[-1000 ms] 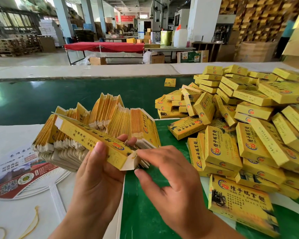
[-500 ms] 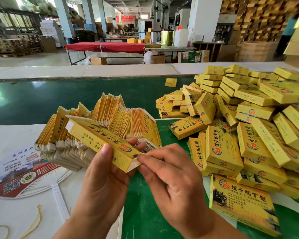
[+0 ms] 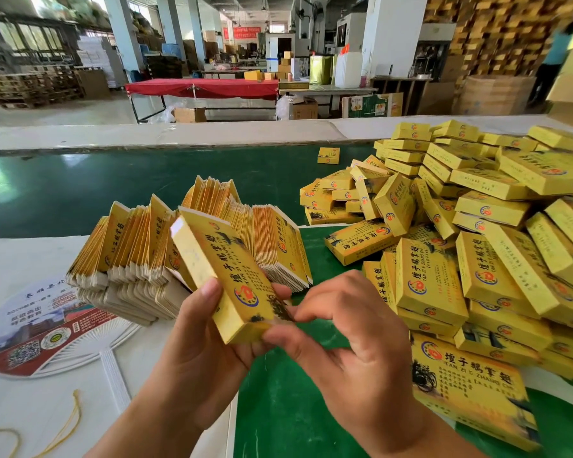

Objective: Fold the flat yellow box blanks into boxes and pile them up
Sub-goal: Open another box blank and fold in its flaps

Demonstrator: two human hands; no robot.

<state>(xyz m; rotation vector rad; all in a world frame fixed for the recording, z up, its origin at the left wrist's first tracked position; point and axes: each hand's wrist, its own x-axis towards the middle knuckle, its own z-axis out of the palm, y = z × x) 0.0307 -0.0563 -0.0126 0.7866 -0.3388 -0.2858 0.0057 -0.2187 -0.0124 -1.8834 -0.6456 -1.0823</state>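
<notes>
A yellow box (image 3: 222,276), popped into shape, is tilted up with its printed face toward me. My left hand (image 3: 199,338) grips it from below and the left, thumb on its side edge. My right hand (image 3: 351,345) pinches the box's near end with its fingertips. Behind the box stands a fanned stack of flat yellow blanks (image 3: 139,252) on the white sheet. A big loose pile of folded yellow boxes (image 3: 477,246) fills the right side.
A round printed hand fan (image 3: 47,328) lies on the white sheet (image 3: 30,408) at the left, with a yellow cord (image 3: 67,421) near it. A green belt (image 3: 80,190) runs across behind. One lone box (image 3: 328,155) sits on the belt. A larger yellow box (image 3: 470,388) lies at the lower right.
The box has turned from edge-on to showing its printed face and now stands more upright. My right fingers have moved onto its near end.
</notes>
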